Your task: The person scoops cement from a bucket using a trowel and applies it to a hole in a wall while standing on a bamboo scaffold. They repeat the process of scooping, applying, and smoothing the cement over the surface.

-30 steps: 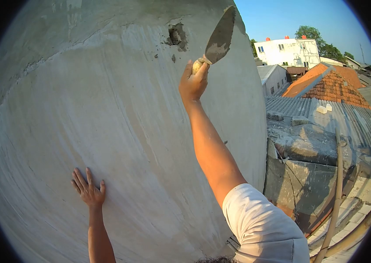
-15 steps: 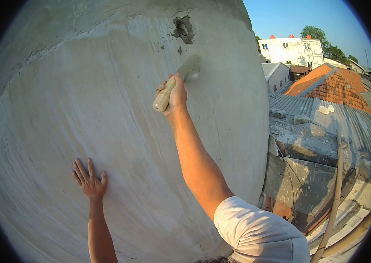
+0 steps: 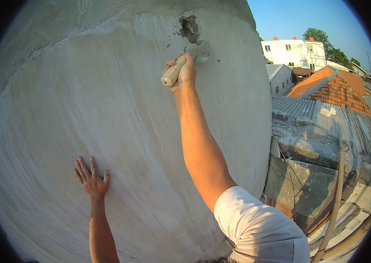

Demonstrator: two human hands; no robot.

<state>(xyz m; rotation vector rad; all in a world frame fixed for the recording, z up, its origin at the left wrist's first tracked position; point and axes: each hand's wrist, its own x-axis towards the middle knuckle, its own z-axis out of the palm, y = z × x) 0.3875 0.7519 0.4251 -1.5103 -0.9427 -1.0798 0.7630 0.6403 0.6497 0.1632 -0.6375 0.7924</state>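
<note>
My right hand (image 3: 183, 73) is wrapped round the pale wooden handle of a trowel (image 3: 173, 72). The trowel's grey blade (image 3: 200, 52) lies against or very close to the plastered wall (image 3: 119, 109), just below a rough dark hole (image 3: 189, 28). Lower on the left, my left hand (image 3: 94, 179) rests flat on the wall with its fingers spread and nothing in it. The grey plaster shows slanting streaks, and a ridge-like crack (image 3: 41, 50) runs across its upper left.
To the right the wall ends at an edge, with rooftops lower down: a corrugated roof (image 3: 299, 107), an orange tiled roof (image 3: 341, 90) and a white building (image 3: 294, 51). Bamboo poles (image 3: 338, 188) stand at the lower right.
My right hand and the trowel have moved up and slightly right, so the blade is now at the hole's lower edge. My left hand stays in place on the wall.
</note>
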